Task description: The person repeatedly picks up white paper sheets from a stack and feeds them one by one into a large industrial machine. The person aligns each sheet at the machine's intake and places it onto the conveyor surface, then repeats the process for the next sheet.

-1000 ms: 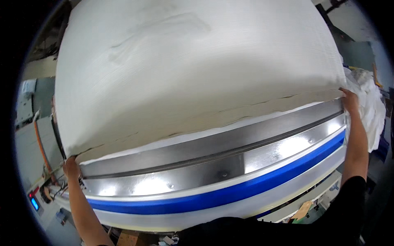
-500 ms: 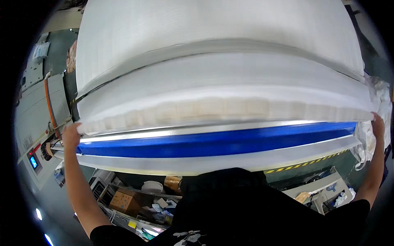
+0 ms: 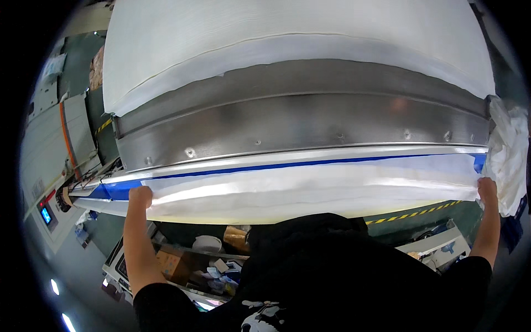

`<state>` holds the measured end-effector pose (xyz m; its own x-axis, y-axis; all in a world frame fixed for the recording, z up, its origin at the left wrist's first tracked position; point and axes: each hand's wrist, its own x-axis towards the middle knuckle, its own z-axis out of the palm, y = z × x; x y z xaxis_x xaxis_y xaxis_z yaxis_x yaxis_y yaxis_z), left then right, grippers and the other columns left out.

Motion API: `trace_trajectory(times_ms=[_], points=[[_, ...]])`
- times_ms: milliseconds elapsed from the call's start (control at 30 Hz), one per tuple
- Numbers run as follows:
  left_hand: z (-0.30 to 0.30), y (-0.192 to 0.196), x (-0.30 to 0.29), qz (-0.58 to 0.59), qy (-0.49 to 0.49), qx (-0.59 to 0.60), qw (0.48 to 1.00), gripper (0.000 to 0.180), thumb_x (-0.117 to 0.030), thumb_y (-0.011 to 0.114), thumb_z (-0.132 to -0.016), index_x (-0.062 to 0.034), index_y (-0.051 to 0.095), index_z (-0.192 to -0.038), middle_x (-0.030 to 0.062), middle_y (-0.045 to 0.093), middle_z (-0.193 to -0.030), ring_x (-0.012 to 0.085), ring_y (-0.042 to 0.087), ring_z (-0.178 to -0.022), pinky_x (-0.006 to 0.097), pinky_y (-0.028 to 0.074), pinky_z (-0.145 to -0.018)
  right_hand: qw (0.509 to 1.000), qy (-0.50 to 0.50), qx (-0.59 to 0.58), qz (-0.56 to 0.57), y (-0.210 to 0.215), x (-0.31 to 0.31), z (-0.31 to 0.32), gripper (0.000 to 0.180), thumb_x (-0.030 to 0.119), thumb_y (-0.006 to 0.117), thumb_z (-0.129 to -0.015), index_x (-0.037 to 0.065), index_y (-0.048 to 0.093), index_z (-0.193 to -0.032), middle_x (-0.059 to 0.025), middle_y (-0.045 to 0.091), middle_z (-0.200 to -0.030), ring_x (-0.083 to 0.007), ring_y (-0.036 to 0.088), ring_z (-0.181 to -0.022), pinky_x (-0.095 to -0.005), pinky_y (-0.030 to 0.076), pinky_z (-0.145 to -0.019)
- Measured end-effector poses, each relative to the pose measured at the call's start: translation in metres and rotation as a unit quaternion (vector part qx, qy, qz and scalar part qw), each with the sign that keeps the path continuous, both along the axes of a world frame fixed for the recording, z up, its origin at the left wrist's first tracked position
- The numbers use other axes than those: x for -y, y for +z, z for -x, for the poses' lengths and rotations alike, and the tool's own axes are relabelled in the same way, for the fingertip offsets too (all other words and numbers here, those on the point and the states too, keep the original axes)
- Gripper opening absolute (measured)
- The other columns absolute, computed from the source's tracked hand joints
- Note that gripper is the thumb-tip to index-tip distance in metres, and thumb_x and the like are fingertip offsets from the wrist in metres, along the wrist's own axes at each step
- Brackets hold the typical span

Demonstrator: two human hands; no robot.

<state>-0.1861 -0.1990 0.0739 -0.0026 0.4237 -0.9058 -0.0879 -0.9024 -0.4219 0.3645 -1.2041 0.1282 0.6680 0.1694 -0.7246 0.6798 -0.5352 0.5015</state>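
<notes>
A wide white cloth sheet [image 3: 310, 182] is stretched sideways between my two hands. My left hand [image 3: 140, 196] is closed on its left end, and my right hand [image 3: 488, 189] on its right end. The sheet lies over a long blue strip [image 3: 117, 190], which shows at both ends and as a thin line along the far side. Beyond it runs a bare grey metal panel [image 3: 304, 124] with several screws. Past the panel, a large white cloth [image 3: 298, 22] covers the far surface, its near edge curved across the view.
On the left stands a pale machine housing [image 3: 55, 144] with a small lit screen [image 3: 46, 214] and an orange hose [image 3: 67, 138]. Crumpled white material [image 3: 506, 155] hangs at the right end. Below are a cardboard box [image 3: 171, 263], a white tub [image 3: 207, 244] and yellow-black floor tape [image 3: 415, 213].
Both hands have come nearer to me with the sheet, my left hand also moving right. The sheet has left the metal panel, now bare, and covers most of the blue strip.
</notes>
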Motion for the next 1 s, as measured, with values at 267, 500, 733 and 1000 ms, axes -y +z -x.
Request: trace_trajectory(times_ms=[267,500,733,1000], points=[[0.019,0.012,-0.029,-0.306,0.177,0.112,0.929,0.021,-0.022,0.055,-0.085,-0.0113,0.071,-0.094,0.0120,0.066,-0.107,0.0287,0.060,-0.106,0.040,0.047,-0.085,0.994,0.086,0.034,-0.066,-0.044,0.085,-0.008,0.014,0.011,0.047,-0.084,0.003,0.055,-0.077,-0.0152,0.057,-0.082,-0.0349,0.055,-0.082,-0.0462,0.044,-0.075],[0.008,0.014,-0.031,-0.251,0.189,0.458,0.832,0.029,-0.011,0.055,-0.080,-0.0097,0.062,-0.109,0.0145,0.065,-0.102,0.0340,0.062,-0.093,0.042,0.050,-0.078,0.990,-0.102,-0.050,0.079,-0.041,0.006,0.008,0.026,0.011,0.056,-0.073,-0.002,0.059,-0.095,-0.0210,0.061,-0.096,-0.0368,0.057,-0.094,-0.0430,0.047,-0.081],[-0.046,-0.016,0.028,-0.205,0.173,0.461,0.846,0.031,-0.017,0.049,-0.083,-0.0111,0.063,-0.109,0.0152,0.064,-0.104,0.0347,0.061,-0.096,0.045,0.048,-0.080,0.955,-0.220,-0.163,-0.113,-0.053,-0.135,0.022,0.045,0.019,0.070,-0.060,0.005,0.061,-0.102,-0.0190,0.065,-0.097,-0.0359,0.061,-0.094,-0.0424,0.049,-0.080],[-0.037,-0.021,0.023,-0.179,0.272,0.549,0.769,0.035,-0.015,0.056,-0.078,-0.0094,0.062,-0.112,0.0129,0.065,-0.105,0.0317,0.061,-0.097,0.041,0.048,-0.083,0.984,-0.150,-0.084,-0.036,-0.051,-0.144,0.054,0.026,0.016,0.068,-0.062,0.010,0.063,-0.086,-0.0136,0.066,-0.083,-0.0326,0.063,-0.084,-0.0409,0.050,-0.072]])
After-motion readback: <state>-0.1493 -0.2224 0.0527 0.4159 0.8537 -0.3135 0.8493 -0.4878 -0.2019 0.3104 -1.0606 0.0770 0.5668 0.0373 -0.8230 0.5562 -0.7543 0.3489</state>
